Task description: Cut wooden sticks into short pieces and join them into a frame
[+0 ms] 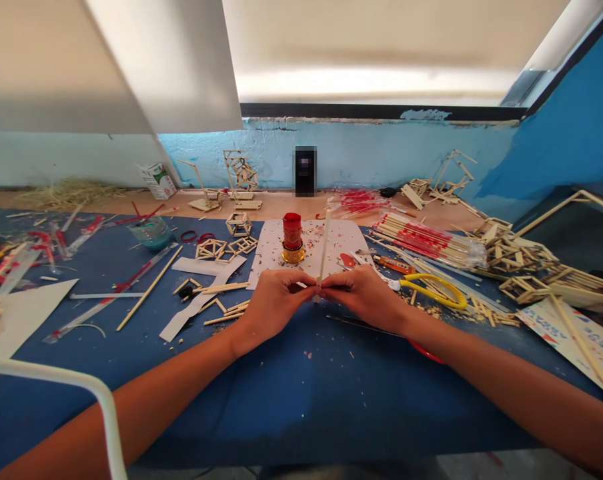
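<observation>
My left hand [276, 301] and my right hand [365, 297] meet in front of me, fingertips pinched together. Between them stands a thin pale stick [325, 243], nearly upright, its lower end in the fingers of both hands. Just beyond, a red candle [292, 232] in a gold holder [293, 255] stands on a white sheet [271, 243] scattered with dark crumbs. Close to my right hand lie yellow-handled scissors [434, 288] and an orange cutter [394, 265]. Loose short sticks [226, 313] and a paper strip [201, 307] lie by my left hand.
Packs of red-marked sticks [426, 239] and a pile of stick frames [546, 267] occupy the right. Small stick models [239, 177] stand at the back. A cup of bluish liquid [151, 232] is at left, and a white curved tube [96, 387] crosses the near left.
</observation>
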`<state>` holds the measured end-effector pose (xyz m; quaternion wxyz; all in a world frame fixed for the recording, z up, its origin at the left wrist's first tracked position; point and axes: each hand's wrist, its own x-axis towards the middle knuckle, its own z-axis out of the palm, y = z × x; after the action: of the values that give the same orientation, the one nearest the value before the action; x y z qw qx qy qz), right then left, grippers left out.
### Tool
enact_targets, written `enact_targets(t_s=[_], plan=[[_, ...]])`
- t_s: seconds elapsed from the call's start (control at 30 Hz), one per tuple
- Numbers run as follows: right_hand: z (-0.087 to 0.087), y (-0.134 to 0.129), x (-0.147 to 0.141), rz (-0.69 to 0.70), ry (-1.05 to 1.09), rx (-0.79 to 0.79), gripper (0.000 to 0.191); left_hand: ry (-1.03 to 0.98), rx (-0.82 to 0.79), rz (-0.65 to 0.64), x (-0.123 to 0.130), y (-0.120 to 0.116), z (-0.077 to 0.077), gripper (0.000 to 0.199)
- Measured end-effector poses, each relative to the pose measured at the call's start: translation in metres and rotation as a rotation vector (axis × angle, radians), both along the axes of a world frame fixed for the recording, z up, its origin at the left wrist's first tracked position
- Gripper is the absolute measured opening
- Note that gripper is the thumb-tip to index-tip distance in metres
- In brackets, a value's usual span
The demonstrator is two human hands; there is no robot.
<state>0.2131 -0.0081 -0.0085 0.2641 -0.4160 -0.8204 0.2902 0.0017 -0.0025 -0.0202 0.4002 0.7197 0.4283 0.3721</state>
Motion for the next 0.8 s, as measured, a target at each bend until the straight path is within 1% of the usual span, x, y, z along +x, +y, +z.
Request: enact_targets(t_s=[0.23, 0.4, 0.6, 0.8], plan=[[-0.004, 0.004, 0.002, -0.018, -0.061, 0.064, 0.021, -0.009, -0.012, -0.021, 0.002, 0.003, -0.002, 0.018], [-0.009, 0.004, 0.003, -0.023, -0.104, 0.096, 0.018, 0.023, -0.018, -0.036, 0.006, 0.004, -0.002, 0.019], [-0.012, 0.005, 0.004, 0.022, -0.137, 0.117, 0.02, 0.038, -0.036, -0.048, 0.008, 0.001, -0.001, 0.019], [-0.013, 0.005, 0.003, 0.01, -0.181, 0.142, 0.023, 0.062, -0.034, -0.066, 0.006, 0.001, 0.0, 0.018]])
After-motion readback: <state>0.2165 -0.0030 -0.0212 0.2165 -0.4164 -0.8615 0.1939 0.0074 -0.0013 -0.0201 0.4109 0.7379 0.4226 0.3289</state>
